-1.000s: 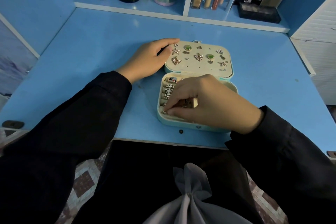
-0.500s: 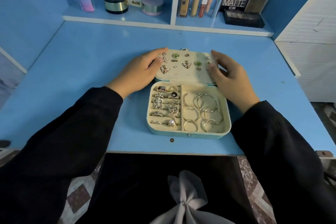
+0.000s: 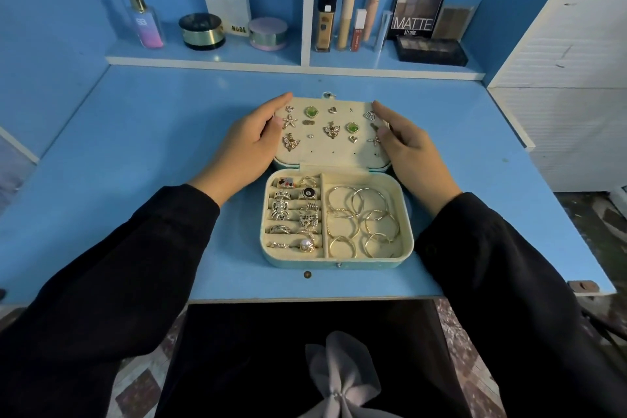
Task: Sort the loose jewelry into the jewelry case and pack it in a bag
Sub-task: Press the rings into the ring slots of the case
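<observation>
Lid edges, the sensible hold on the mint-green rectangular jewelry case (image 3: 339, 263), probably light and stiff, are pinched by left hand (image 3: 251, 142) and right hand (image 3: 412, 151).

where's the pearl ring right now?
Head view: the pearl ring sits in the jewelry case, in the ring rolls' nearest row, left compartment, just left of the divider from the hoop earrings.

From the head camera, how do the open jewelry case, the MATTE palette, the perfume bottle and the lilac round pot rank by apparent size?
1. jewelry case: largest, though also nearest the camera.
2. MATTE palette.
3. perfume bottle and lilac round pot: look about alike, so I leave them unranked.
</observation>
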`<action>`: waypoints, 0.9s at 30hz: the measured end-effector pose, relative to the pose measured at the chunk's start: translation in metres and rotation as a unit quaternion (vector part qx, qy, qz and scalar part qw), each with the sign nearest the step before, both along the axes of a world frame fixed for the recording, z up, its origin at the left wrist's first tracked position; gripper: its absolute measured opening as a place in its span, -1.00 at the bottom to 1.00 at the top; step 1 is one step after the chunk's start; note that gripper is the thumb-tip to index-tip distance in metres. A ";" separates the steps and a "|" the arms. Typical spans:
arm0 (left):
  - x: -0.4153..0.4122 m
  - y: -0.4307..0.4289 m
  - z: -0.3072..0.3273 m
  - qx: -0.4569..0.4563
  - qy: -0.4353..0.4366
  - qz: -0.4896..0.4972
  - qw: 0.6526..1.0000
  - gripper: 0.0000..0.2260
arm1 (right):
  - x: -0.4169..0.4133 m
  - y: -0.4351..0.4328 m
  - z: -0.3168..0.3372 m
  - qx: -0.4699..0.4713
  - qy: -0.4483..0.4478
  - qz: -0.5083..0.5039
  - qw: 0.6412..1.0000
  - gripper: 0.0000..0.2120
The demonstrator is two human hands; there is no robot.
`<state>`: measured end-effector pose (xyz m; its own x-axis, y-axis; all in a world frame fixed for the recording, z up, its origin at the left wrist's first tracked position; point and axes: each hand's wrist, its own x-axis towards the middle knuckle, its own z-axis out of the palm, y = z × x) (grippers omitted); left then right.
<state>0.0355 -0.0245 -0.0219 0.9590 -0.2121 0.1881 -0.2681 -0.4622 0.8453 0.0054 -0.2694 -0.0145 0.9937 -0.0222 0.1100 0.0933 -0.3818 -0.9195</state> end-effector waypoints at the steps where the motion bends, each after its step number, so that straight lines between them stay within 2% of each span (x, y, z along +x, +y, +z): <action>1: -0.001 -0.001 0.001 -0.018 0.001 -0.001 1.000 -0.63 | 0.001 -0.001 0.001 0.014 -0.002 0.004 1.000 -0.63; 6: -0.001 -0.006 0.009 -0.093 0.002 -0.014 0.996 -0.58 | 0.008 -0.002 0.006 0.090 -0.026 0.002 0.996 -0.64; 10: 0.016 -0.007 0.020 -0.111 -0.015 -0.012 0.994 -0.60 | 0.022 -0.001 0.016 0.129 -0.035 0.001 0.991 -0.63; 19: 0.070 -0.008 0.035 -0.156 -0.051 0.031 0.986 -0.73 | 0.072 -0.008 0.029 0.158 -0.060 -0.008 0.986 -0.69; 27: 0.077 -0.009 0.044 -0.173 -0.026 0.026 0.984 -0.80 | 0.084 -0.014 0.041 0.142 -0.071 0.019 0.987 -0.74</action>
<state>0.1124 -0.0338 0.0219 0.9542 -0.0779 0.2889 -0.2981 -0.1643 0.9403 0.0892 -0.2835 0.0270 0.9693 -0.0357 0.2432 0.2384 -0.1047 -0.9655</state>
